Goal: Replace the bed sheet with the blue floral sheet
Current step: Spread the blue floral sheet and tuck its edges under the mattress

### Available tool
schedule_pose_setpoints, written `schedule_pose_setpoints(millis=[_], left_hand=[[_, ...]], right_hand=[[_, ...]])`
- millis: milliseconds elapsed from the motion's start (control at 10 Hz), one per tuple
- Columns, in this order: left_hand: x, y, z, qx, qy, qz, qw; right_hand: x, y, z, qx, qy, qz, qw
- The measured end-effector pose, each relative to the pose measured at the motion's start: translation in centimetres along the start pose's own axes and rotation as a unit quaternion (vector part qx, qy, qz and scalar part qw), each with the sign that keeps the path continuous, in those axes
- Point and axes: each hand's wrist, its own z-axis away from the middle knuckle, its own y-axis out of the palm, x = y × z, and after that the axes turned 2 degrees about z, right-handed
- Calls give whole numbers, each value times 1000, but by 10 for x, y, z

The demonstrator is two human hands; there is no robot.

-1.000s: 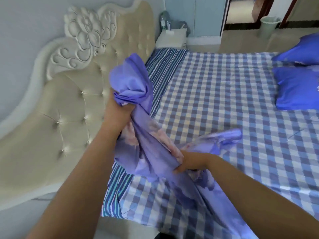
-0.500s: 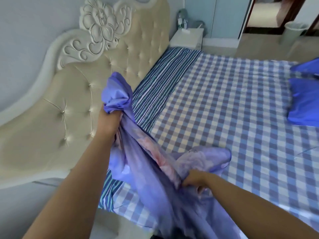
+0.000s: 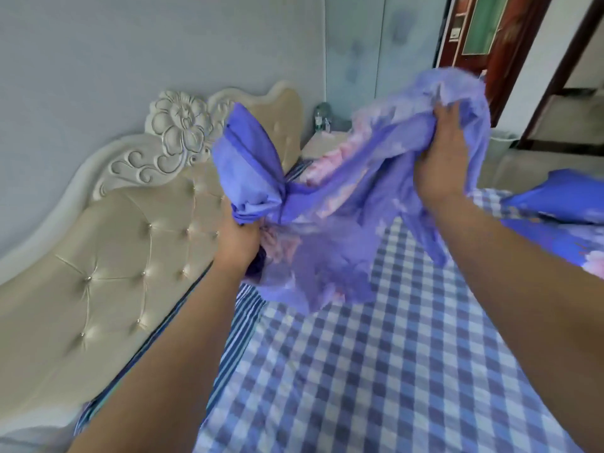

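Above the blue-and-white checked bed sheet: bunched blue floral cotton sheet, left hand gripping one gathered end, right hand clutching the other.

Two hands, one floral sheet, one checked sheet, one headboard.

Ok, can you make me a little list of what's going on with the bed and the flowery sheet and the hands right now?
floral sheet: blue floral sheet, bunched up, lifted above the bed, not spread yet
left hand: left hand grips one bunched end, near the headboard
right hand: right hand grips another part, held higher
on the bed: checked sheet still covers the mattress; a striped layer shows along its headboard edge
pillows: blue pillows at the right edge
job done: no, old sheet still on
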Motion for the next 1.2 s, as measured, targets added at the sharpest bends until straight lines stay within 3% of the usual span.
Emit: schedule_pose_setpoints(millis=[100,200,300,400,500,600,700,800,900,1000,1100,1200], left_hand=[[27,23,23,129,0,-36,991],[61,56,47,243,114,-101,958],[99,84,78,357,166,-251,885],[137,89,113,441,128,-327,826],[159,76,134,490,89,-367,786],[180,43,132,462,47,-488,739],[206,-6,117,348,-6,-622,701],[222,-36,117,371,-85,-688,618],[223,-35,133,451,-113,-685,561],[216,-4,154,528,-119,-436,718],[189,39,187,523,-177,-126,824],[173,57,199,442,-168,-32,881]], right_hand=[[-66,23,71,37,250,-83,964],[-61,29,166,187,567,-352,721],[-60,23,235,216,627,-495,561],[-66,26,285,183,684,-456,539],[-114,18,323,157,706,-311,617],[-162,-10,333,89,715,-180,670],[-167,-64,334,-29,692,-92,716],[-168,-78,343,-87,688,-101,713],[-147,-55,354,61,628,-116,768],[-110,-26,353,131,592,-178,775],[-63,-7,347,189,573,-327,728],[-39,-6,344,244,536,-334,736]])
